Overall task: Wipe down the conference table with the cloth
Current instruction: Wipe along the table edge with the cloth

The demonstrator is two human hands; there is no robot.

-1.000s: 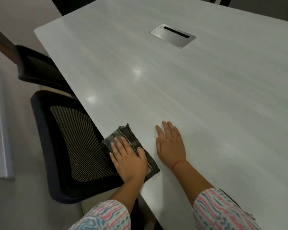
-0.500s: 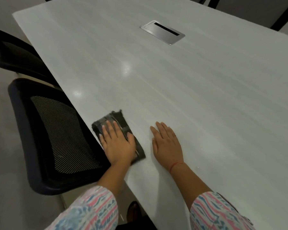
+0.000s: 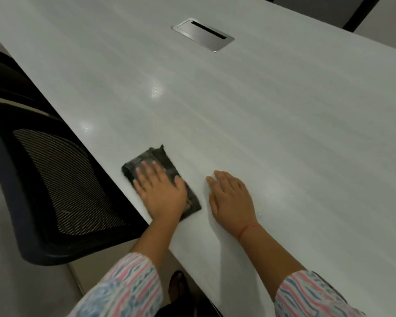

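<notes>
Black mesh-backed office chair (image 3: pixel 62 179) close at left, second black chair (image 3: pixel 7 81) beyond it, pale grey floor (image 3: pixel 14 289) beneath, dark slanted frame (image 3: pixel 362 12) against a light wall (image 3: pixel 389 30) at top right.

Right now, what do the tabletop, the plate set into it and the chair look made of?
Tabletop: probably laminate, pale with faint streaked grain and glossy light spots. Plate: brushed metal by its dull grey sheen. Chair: black mesh panel, its fine weave showing, in a dark frame.

Black mesh chair (image 3: pixel 55 179): standing at left. Second dark chair (image 3: pixel 7 81): standing just beyond it, partly cropped. Brushed-metal cable hatch (image 3: pixel 202 37): lying flush, dark slot showing. Dark shoe (image 3: pixel 177 287): resting on pale floor (image 3: pixel 21 289).
</notes>
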